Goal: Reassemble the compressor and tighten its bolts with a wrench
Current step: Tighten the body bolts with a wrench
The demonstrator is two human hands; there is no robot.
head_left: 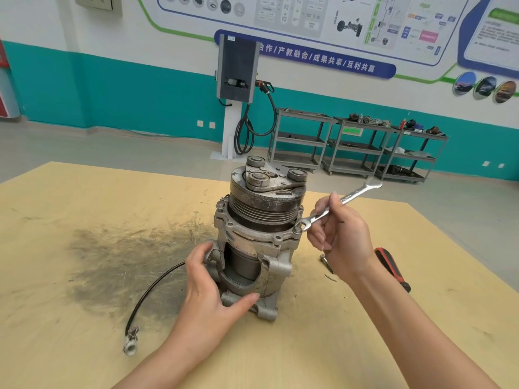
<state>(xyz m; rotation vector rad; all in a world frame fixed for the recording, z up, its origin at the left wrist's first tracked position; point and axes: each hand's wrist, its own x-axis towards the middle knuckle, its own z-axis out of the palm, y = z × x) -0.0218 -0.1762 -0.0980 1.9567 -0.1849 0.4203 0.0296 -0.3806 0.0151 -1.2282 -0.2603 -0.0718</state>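
Observation:
A grey metal compressor [261, 237] stands upright in the middle of the wooden table [84, 346], its grooved pulley and clutch plate on top. My left hand [213, 290] grips the lower housing on its left side, thumb across the front. My right hand [341, 237] holds a silver combination wrench [344, 202] by the shaft. The wrench's ring end sits on a bolt [298, 230] at the right of the flange. Its open end points up and to the right.
A black cable with a metal clamp [148, 299] lies left of the compressor on a dark greasy stain. A loose bolt [325, 262] and a red-and-black-handled screwdriver [391, 269] lie to the right behind my wrist. Shelf carts [359, 144] stand beyond the table.

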